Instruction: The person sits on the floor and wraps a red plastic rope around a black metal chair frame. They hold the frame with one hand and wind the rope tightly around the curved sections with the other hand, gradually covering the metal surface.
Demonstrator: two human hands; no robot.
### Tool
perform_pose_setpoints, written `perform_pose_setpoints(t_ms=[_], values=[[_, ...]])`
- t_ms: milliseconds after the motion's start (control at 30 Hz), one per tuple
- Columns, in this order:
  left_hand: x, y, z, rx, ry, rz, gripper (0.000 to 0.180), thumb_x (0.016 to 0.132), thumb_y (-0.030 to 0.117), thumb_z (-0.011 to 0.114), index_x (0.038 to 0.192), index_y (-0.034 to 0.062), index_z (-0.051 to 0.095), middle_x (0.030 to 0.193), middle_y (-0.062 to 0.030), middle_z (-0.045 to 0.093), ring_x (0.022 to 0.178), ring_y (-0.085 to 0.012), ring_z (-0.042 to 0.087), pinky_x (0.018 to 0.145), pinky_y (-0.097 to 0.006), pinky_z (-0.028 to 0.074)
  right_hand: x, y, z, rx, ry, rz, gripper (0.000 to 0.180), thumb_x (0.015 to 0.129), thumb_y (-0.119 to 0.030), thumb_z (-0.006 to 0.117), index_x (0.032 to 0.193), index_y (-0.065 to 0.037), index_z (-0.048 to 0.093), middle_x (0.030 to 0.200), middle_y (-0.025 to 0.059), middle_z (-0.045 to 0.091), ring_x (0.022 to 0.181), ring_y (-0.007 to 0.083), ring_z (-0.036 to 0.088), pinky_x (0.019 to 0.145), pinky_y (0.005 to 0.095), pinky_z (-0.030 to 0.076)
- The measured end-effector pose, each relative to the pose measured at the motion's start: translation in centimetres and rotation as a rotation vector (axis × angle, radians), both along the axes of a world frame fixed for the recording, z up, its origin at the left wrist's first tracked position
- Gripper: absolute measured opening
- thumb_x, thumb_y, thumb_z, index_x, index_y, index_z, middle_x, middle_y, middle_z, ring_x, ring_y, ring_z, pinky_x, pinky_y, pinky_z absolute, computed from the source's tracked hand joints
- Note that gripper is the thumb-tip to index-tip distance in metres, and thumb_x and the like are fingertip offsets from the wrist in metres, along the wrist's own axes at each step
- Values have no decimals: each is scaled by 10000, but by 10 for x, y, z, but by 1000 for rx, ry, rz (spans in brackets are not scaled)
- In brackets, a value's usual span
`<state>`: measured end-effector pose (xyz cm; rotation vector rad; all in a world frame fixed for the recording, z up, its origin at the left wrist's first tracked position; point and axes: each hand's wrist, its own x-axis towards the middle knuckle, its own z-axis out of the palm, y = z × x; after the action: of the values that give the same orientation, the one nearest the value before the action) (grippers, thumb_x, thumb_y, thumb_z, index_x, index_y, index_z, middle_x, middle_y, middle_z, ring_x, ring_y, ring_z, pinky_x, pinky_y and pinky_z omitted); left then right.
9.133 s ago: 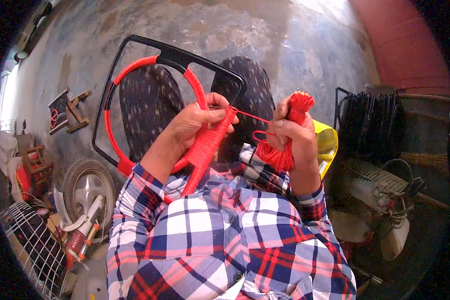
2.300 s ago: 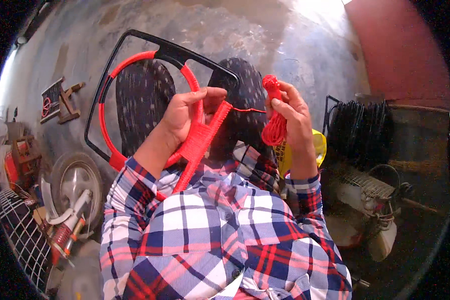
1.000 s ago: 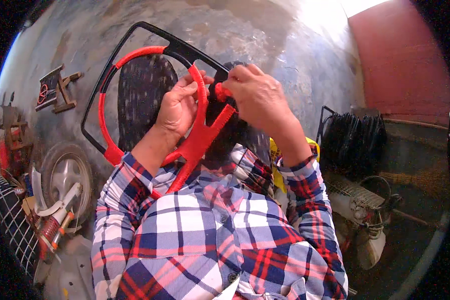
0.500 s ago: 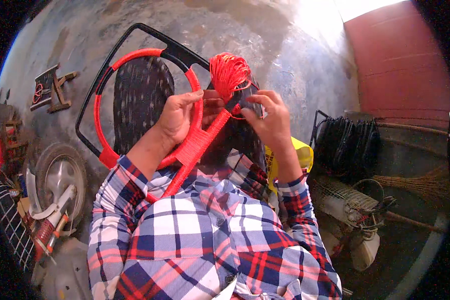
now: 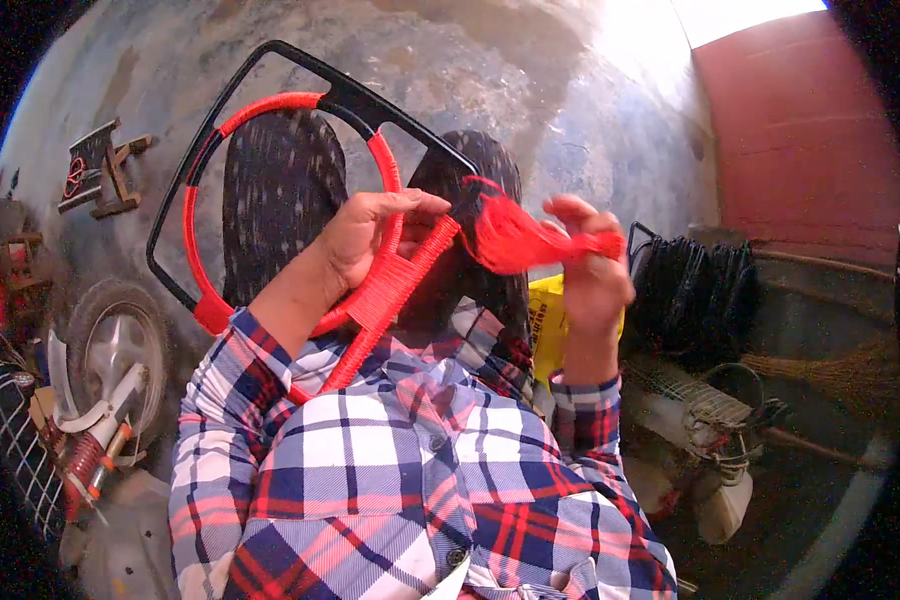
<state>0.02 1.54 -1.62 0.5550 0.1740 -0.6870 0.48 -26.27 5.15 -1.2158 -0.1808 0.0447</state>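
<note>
A black metal frame with a round inner ring rests across my lap, slanting over my knees. Glossy red cord is wound tightly round most of the ring and along a straight bar, while short stretches of the ring stay bare black. My left hand grips the frame where ring and bar run close together; some of its fingers are hidden behind. To the right of the bar's upper end, my right hand is closed round one end of a loose red cord bundle. The bundle is blurred, stretching leftward toward the frame.
Dark speckled trousers cover my knees under the frame. Left lie a wheel and a small wooden stool. Right are a yellow bag, stacked black frames, a wire-mesh-covered machine and a broom.
My right hand has moved right and now grips the cord bundle, which has swung from upright above the bar to sideways. My left hand keeps its hold on the frame.
</note>
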Motion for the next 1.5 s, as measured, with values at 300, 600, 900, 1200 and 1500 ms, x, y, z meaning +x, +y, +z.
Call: perform_pose_setpoints(t_ms=[300,600,900,1200,1500], values=[[-4,-7,19,27,11,-6,342,897,185,617,1165,-26,595,1096,-231,661,960,-361,689,859,-432,570,-14,-75,43,411,62,24,171,959,-252,539,967,-97,467,776,18,460,670,131,440,573,271,430],[-6,-6,20,68,-25,2,338,901,162,648,1185,-8,581,1093,-207,665,942,-323,699,842,-400,587,-14,35,-21,-642,54,206,381,806,-53,663,1153,-7,513,962,67,641,807,138,609,739,281,509],[-5,-8,30,87,-12,-5,312,931,129,614,1219,23,553,1062,-184,664,869,-280,705,778,-368,603,-40,23,34,-392,243,248,321,706,-9,694,964,-48,507,792,-10,562,632,53,513,558,203,398],[-2,-11,24,165,-20,-25,229,971,138,557,1171,28,568,958,-106,664,838,-245,697,735,-338,593,-56,33,37,92,401,185,332,697,-19,675,984,-62,514,755,6,558,602,99,527,539,241,416],[3,-5,11,267,15,28,270,973,252,574,1144,49,618,947,-54,662,799,-145,638,704,-273,521,-26,-8,50,-144,364,-266,184,817,-83,587,989,-51,531,739,76,604,548,120,498,500,238,407]])
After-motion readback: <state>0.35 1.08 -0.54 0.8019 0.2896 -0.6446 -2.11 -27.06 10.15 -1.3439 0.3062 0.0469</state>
